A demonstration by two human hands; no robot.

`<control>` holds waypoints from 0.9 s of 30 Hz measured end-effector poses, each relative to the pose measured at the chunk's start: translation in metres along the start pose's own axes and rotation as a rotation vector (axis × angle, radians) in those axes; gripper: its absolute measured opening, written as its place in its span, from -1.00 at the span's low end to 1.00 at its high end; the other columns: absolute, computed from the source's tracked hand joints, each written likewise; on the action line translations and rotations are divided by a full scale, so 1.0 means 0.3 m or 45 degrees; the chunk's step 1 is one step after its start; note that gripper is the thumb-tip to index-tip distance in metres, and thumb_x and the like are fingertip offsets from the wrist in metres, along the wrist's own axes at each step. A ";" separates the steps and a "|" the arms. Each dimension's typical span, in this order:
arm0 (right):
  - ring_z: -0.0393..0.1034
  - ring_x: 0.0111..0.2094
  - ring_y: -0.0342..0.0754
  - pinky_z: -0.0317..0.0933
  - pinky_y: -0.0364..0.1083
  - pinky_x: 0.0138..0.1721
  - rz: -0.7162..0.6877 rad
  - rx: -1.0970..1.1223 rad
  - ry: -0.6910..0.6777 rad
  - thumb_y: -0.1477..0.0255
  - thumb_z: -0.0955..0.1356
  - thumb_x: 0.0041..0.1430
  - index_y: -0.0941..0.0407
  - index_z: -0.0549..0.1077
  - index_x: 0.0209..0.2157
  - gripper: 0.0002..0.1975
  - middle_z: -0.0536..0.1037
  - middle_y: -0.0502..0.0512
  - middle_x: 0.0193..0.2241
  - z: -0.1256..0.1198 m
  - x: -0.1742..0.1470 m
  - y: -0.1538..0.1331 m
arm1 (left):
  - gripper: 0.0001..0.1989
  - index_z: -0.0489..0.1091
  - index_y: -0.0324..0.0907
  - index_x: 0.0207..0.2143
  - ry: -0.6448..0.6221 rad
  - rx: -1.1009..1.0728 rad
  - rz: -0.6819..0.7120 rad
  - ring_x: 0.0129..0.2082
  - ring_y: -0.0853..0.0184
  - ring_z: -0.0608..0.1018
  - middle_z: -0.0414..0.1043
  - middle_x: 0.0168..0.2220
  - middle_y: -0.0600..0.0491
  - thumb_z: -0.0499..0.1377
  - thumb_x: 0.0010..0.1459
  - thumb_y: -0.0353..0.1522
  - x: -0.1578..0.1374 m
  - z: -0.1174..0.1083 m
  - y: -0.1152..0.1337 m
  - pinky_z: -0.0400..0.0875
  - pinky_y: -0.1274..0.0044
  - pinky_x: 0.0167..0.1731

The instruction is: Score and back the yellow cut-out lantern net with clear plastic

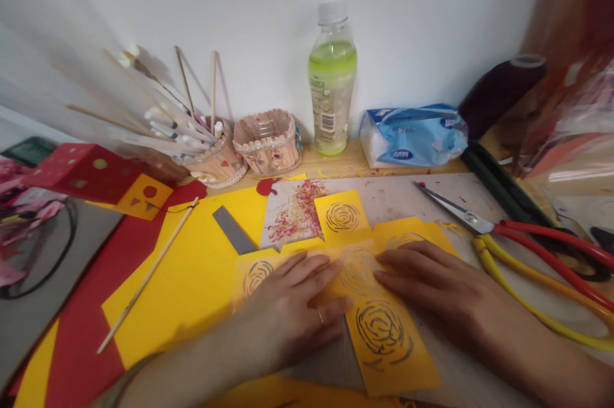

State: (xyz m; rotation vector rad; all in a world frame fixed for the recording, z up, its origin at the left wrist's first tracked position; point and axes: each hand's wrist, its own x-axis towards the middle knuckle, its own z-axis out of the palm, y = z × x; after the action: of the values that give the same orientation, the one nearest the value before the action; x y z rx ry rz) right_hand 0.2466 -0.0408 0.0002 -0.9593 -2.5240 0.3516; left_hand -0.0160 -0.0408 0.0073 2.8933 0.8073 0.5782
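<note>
My left hand (307,296) lies flat, fingers stretched, across a yellow paper cutout (391,350) with rose-like swirls cut through it. A ring is on one finger. Flat on the cutout's right side rests my right hand (422,274), its fingers straight and pointing left. Between the fingertips a paler swirl (359,270) shows, seemingly under a translucent layer. More swirls appear on the upper flap (342,216) and on the left flap (258,277). My hands cover part of the cutout's middle.
Large scissors (472,219) with red and yellow handles lie open at right. A grey metal strip (235,229), a thin stick (148,274) and yellow sheets (192,280) lie left. Behind stand a bottle (332,82), a tissue pack (412,136) and a small basket (268,146).
</note>
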 end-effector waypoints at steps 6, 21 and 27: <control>0.30 -0.04 0.05 0.33 0.07 -0.19 0.006 -0.128 -0.016 0.48 0.14 0.28 0.05 0.45 -0.12 -0.69 0.47 0.11 -0.05 0.004 -0.002 0.007 | -0.75 0.43 -0.26 -0.17 0.036 -0.124 0.006 -0.09 0.32 0.50 0.51 -0.11 -0.03 0.00 0.28 -0.36 0.020 -0.002 -0.031 0.45 0.46 -0.06; 0.47 -0.16 -0.01 0.40 -0.05 -0.23 0.108 -0.360 0.156 0.38 0.12 0.30 0.10 0.52 -0.20 -0.64 0.56 0.15 -0.16 -0.105 -0.028 0.014 | -0.77 0.38 -0.32 -0.14 -0.088 0.139 0.125 -0.13 0.27 0.43 0.42 -0.01 -0.10 -0.01 0.28 -0.41 -0.004 0.010 -0.053 0.50 0.45 -0.22; 0.34 -0.03 0.13 0.29 0.08 -0.05 0.501 -0.954 0.010 0.24 0.11 0.29 0.12 0.38 0.03 -0.56 0.44 0.24 -0.04 -0.145 -0.251 0.144 | -0.78 0.37 -0.26 -0.13 -0.054 0.163 0.171 -0.16 0.31 0.43 0.43 -0.03 -0.05 -0.02 0.29 -0.39 -0.008 0.015 -0.069 0.47 0.47 -0.23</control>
State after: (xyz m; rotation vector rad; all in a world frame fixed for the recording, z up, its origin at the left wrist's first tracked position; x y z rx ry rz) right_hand 0.3425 -0.0564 0.0006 -1.7217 -2.4644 -0.5382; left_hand -0.0260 -0.0240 -0.0014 3.0838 0.6719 0.4913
